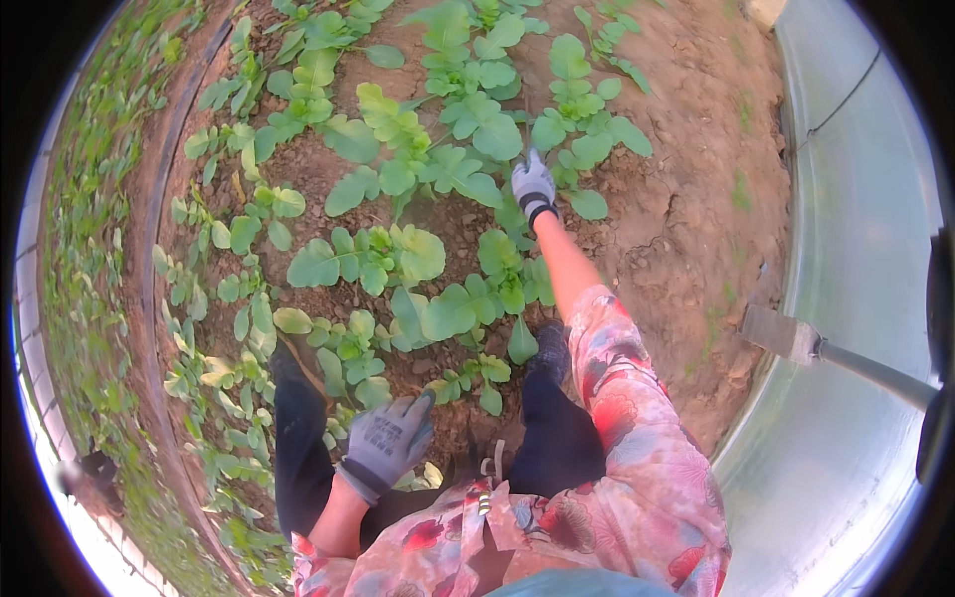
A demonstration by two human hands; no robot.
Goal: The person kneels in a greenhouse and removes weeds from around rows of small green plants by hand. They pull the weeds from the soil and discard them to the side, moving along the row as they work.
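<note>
My right hand (533,183), in a grey work glove with a dark cuff, reaches forward among the leafy green plants. Its fingers are closed around a thin rod-like tool (527,123), whose far end is lost among the leaves. Broad lobed leaves of one plant (481,123) lie just left of this hand, and another plant (589,123) stands to its right. My left hand (388,440), gloved alike, hangs near my left knee with loosely bent fingers. Nothing shows in it, though its palm is hidden. Low plants (358,347) grow just beyond it.
Bare brown soil (671,216) runs along the right, beside a translucent plastic sheet wall (858,186). A flat-headed bar (783,336) leans there. At left, a dark hose (160,186) borders another planted strip (86,261). My legs (556,418) straddle low plants.
</note>
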